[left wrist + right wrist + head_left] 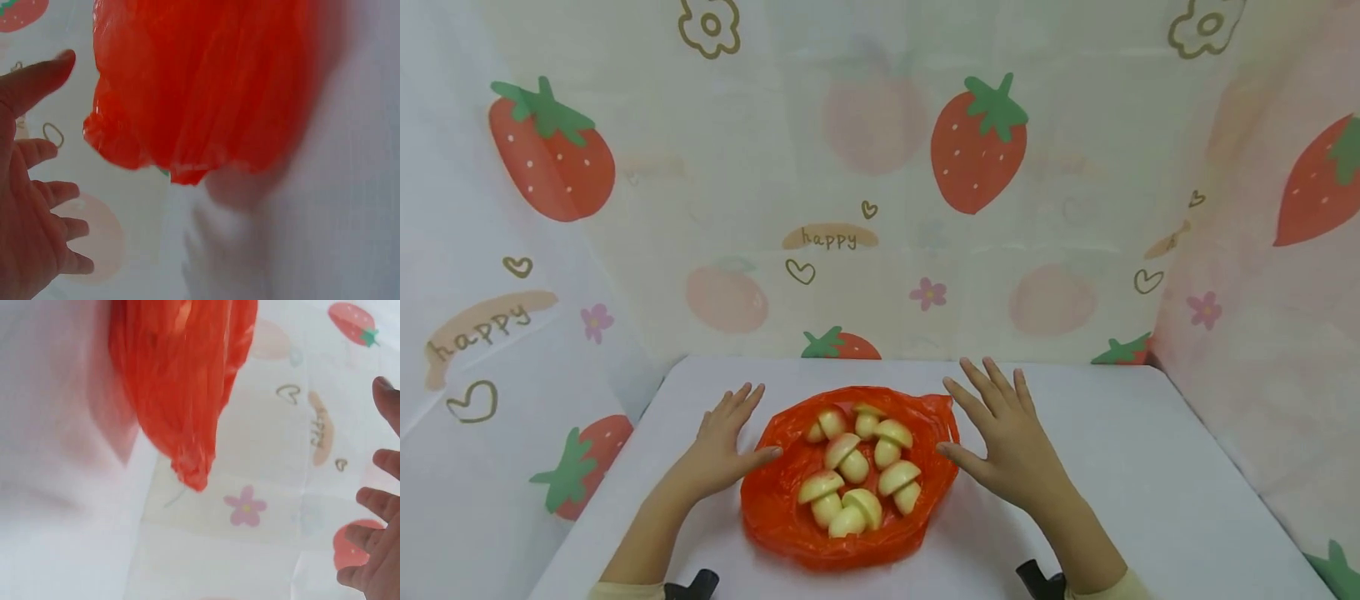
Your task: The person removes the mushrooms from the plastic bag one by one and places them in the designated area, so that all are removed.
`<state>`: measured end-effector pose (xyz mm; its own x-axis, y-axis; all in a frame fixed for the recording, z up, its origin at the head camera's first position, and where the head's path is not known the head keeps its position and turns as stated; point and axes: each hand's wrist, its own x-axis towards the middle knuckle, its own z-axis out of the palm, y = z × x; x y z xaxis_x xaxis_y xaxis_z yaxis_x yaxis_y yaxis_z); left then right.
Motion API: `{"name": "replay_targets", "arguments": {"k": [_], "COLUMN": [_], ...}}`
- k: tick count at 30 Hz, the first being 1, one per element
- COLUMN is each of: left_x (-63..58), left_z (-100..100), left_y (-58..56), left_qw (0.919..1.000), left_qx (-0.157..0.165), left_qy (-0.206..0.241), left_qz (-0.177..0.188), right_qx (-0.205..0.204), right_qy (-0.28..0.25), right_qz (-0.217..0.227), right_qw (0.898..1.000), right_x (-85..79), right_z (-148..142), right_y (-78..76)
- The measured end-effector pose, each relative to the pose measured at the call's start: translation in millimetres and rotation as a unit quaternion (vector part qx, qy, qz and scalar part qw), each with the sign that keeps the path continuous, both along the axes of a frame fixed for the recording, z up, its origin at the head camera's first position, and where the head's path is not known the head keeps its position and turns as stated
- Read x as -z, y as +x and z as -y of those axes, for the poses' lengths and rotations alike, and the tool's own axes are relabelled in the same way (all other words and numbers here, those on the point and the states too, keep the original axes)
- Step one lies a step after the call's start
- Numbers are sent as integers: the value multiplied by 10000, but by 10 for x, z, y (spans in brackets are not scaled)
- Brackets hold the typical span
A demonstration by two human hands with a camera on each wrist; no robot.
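The left hand [722, 450] and right hand [1011, 442] hover with fingers spread, gripping nothing, on either side of the red plastic bag [771, 500], which sits open on the white table [1150, 483] with seven mushroom-shaped pieces [853, 467] inside. Handling it well probably means taking opposite sides evenly and gently, lest the film tear or pieces spill. Behind, the strawberry-print backdrop [887, 321] repeats the word "happy"; I can read no brand.

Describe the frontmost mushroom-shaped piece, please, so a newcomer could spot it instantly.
On the white table, an open red bag holds mushroom-shaped pieces. On the near side, the frontmost piece sits lower in the head view than any neighbour.
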<state>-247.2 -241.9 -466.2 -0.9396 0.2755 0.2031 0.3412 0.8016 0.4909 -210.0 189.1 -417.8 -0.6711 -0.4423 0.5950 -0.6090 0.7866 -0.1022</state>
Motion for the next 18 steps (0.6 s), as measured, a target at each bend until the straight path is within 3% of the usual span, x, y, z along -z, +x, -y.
{"name": "replay_targets", "arguments": {"k": [5, 9, 18], "left_x": [-7, 52, 218], "left_z": [-106, -142, -179], "left_y": [-44, -63, -126], "left_qw": [9991, 9965, 9918], "left_qx": [31, -103, -78], "left_qy": [127, 377, 667], "left_qz": [411, 737, 1087], "right_qx": [-134, -296, -669], "right_qy": [20, -36, -276], "right_qz": [121, 296, 473], "right_qw": [9998, 9991, 9963], "right_x": [45, 88, 221], "right_z": [221, 358, 576], "right_y": [21, 39, 80]}}
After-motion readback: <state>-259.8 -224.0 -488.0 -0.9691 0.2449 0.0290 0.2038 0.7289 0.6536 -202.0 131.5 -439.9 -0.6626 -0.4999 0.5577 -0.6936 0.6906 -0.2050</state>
